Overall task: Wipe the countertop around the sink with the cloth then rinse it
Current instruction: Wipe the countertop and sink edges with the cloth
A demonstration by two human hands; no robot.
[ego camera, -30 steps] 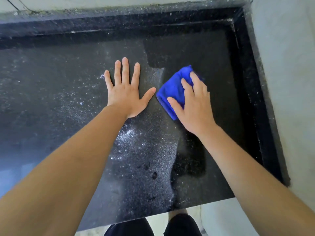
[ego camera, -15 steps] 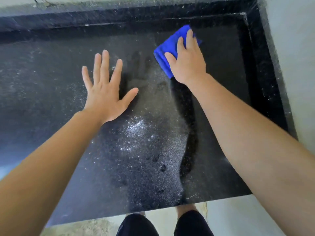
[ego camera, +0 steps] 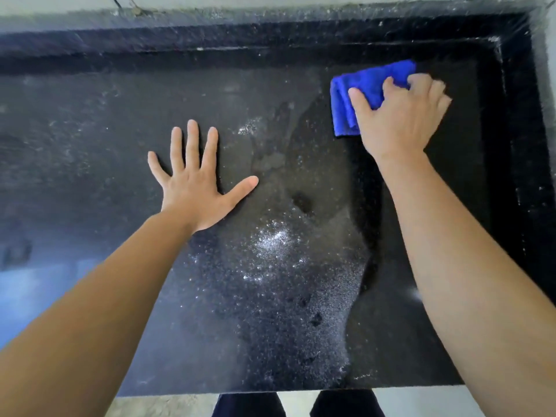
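A folded blue cloth lies on the black speckled countertop, near its far right corner. My right hand is on top of the cloth, fingers curled over it and thumb pressed on its left part. My left hand rests flat on the counter to the left, fingers spread, holding nothing. The right half of the cloth is hidden under my hand. No sink is in view.
A raised black rim runs along the back and the right side, with pale wall beyond. A dusty, speckled patch lies between my arms, darker wiped streaks beside it. The front edge is near my legs.
My right hand has slid the cloth away from me and to the right, towards the far corner, its fingers now more curled. My left hand stays flat on the counter.
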